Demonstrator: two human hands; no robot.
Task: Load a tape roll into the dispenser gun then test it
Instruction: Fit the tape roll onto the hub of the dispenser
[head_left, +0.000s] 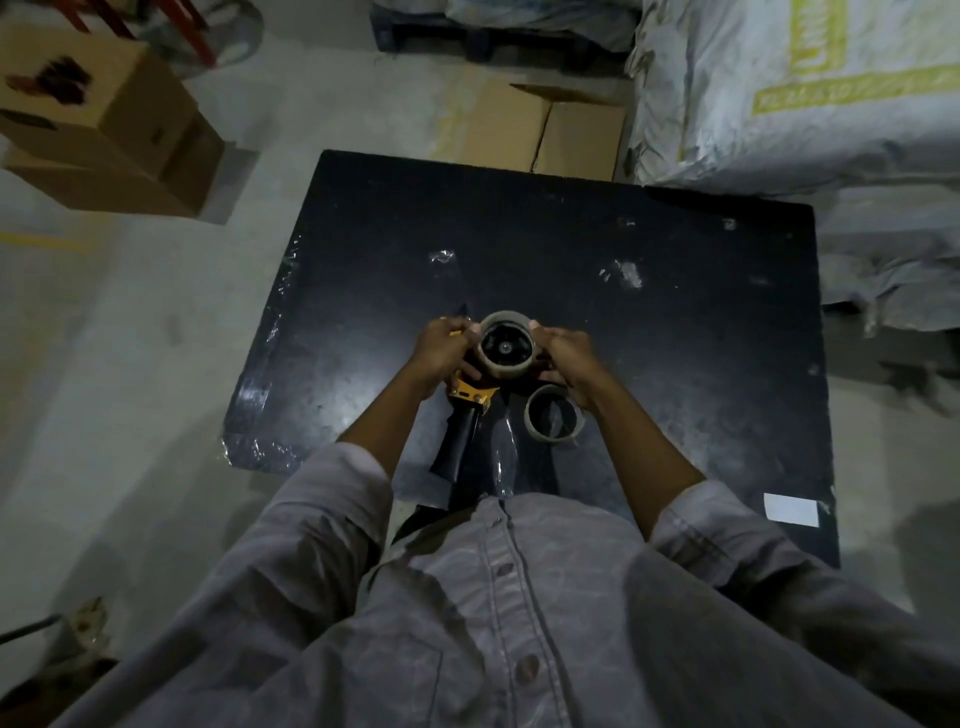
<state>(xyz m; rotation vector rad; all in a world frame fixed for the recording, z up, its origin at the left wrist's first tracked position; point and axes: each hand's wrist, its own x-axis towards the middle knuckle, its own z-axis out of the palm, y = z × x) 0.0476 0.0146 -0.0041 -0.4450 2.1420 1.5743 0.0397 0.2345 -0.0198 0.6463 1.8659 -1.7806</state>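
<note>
1. While a yellow and black dispenser gun (464, 410) is gripped by the left hand (442, 354), a tape roll (506, 345) is clasped on its hub by the right hand (570, 364).
2. Both are held over the near half of the black table (675, 322).
3. An empty cardboard core (553, 420) is seen lying just beside them, toward the near edge.

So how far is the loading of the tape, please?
Looks done: an empty-looking ring, perhaps the old core, lies on the table. In hand: the roll sits over the hub of the gun, both hands on it, left hand and right hand. Left: no tape threaded out that I can see, and no test yet.
</note>
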